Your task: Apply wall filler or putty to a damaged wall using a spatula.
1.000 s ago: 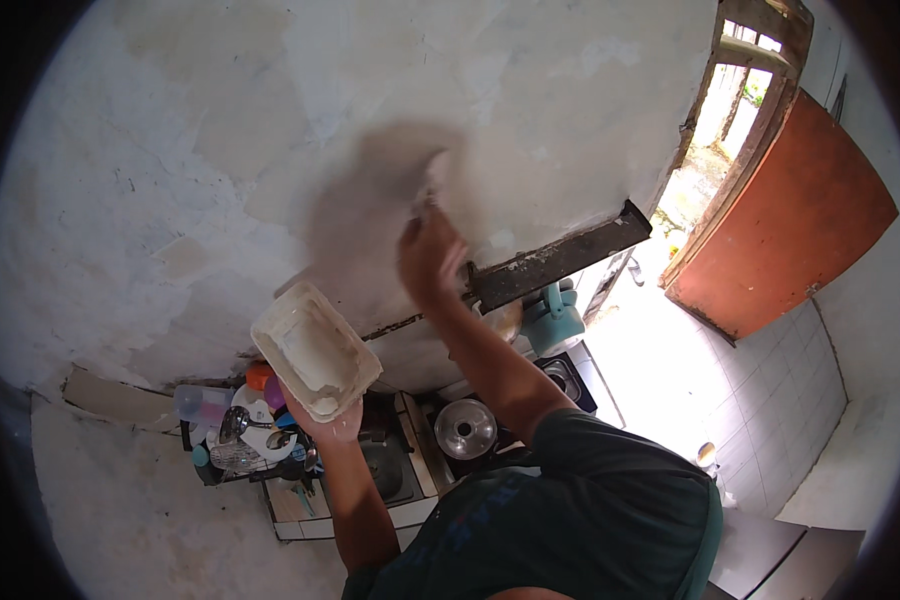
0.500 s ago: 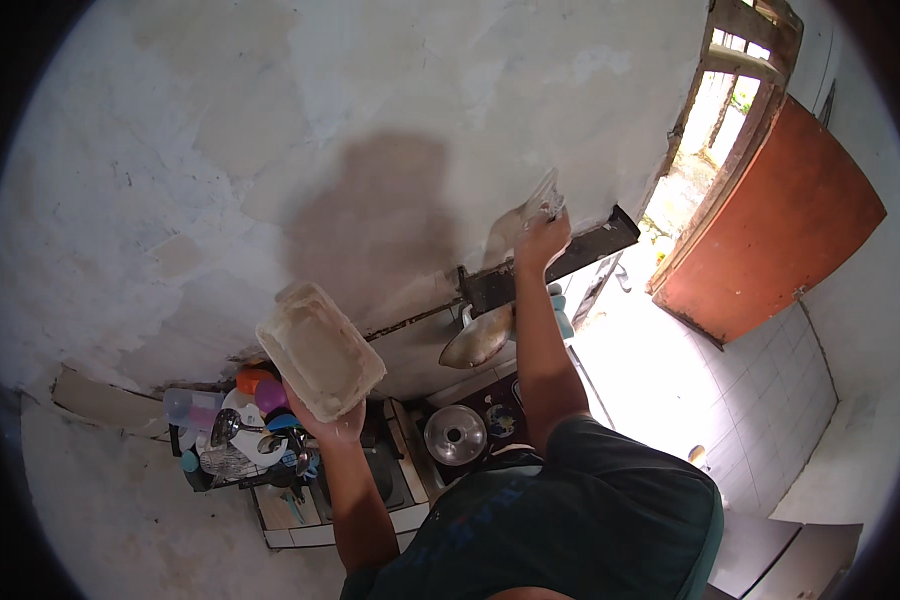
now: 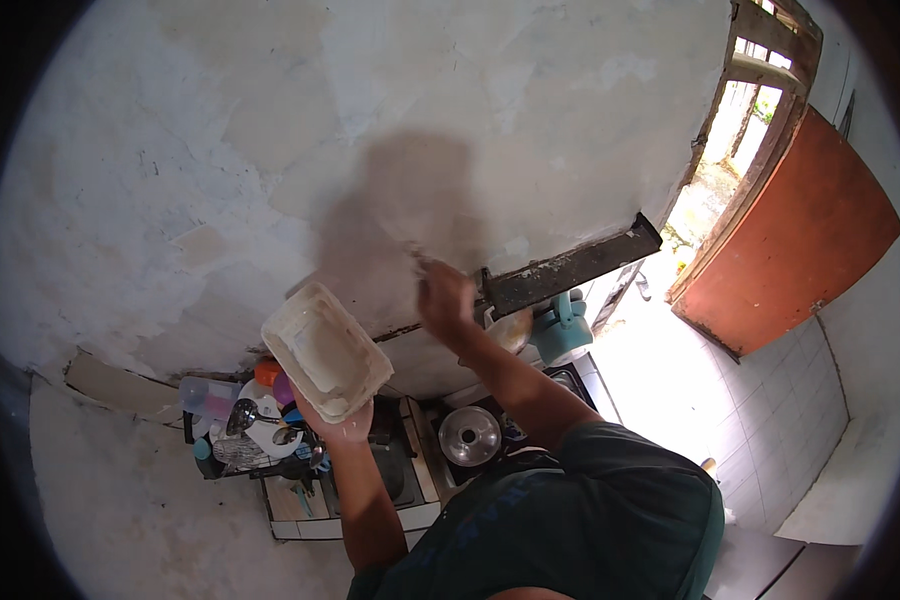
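My left hand (image 3: 342, 424) supports a rectangular plastic tub (image 3: 282, 346) from beneath, fingers hidden under it. The tub is tilted and smeared with off-white putty (image 3: 320, 355), some of it pooled inside. In front of the patchy plastered wall (image 3: 570, 150), my right hand (image 3: 447, 300) is closed around a putty knife (image 3: 413, 252). Motion blurs the blade, which points up at the wall within the shadow of my head; whether it touches the surface I cannot tell.
Below the wall, a dish rack (image 3: 240, 455) holds plates, ladles and cups beside a sink (image 3: 395, 470). A round metal lid (image 3: 470, 436) lies on the stove. A dark ledge (image 3: 575, 268), a teal jug (image 3: 565, 335) and an open orange door (image 3: 795, 235) are on the right.
My right hand has swept left and down from above the dark ledge, carrying the putty knife nearer the tub. The tub stays in my left hand, and the view has shifted slightly.
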`<state>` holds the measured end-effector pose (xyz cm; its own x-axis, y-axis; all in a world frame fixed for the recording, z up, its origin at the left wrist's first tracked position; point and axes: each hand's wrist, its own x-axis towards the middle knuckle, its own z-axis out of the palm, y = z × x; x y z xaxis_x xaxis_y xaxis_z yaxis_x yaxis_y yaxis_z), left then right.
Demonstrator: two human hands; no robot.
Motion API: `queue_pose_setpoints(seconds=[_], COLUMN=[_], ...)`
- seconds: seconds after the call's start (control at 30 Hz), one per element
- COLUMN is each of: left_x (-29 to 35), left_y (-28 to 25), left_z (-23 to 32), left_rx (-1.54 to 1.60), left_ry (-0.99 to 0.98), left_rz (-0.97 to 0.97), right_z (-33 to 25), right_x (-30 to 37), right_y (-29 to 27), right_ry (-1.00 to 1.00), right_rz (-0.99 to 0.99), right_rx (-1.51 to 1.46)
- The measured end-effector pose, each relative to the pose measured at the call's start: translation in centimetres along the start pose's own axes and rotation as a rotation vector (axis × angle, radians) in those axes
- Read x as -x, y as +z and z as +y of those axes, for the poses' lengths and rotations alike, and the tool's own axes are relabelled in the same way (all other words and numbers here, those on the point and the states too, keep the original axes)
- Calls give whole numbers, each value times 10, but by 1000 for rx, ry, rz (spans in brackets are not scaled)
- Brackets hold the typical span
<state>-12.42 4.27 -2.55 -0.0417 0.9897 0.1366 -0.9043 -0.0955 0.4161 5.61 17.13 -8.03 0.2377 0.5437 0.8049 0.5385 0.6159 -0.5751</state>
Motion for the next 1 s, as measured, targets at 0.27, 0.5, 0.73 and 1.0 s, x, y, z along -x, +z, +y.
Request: queue_pose_setpoints(seconds=[0.27, 0.5, 0.73, 1.0], left_x=[16, 23, 22, 26], left_y=[-15, -29, -17, -21], left_z=[9, 19, 19, 10], left_rx=[76, 41, -4, -79], left_ry=[-52, 2, 2, 64], left_rz=[-102, 6, 6, 90], right_z=[112, 39, -39, 53], right_x=[-16, -35, -11, -19], right_y=[-67, 1, 37, -53], right_ry=[530, 374, -10, 640], right_rz=[627, 405, 68, 486], right_rx=[327, 273, -104, 98])
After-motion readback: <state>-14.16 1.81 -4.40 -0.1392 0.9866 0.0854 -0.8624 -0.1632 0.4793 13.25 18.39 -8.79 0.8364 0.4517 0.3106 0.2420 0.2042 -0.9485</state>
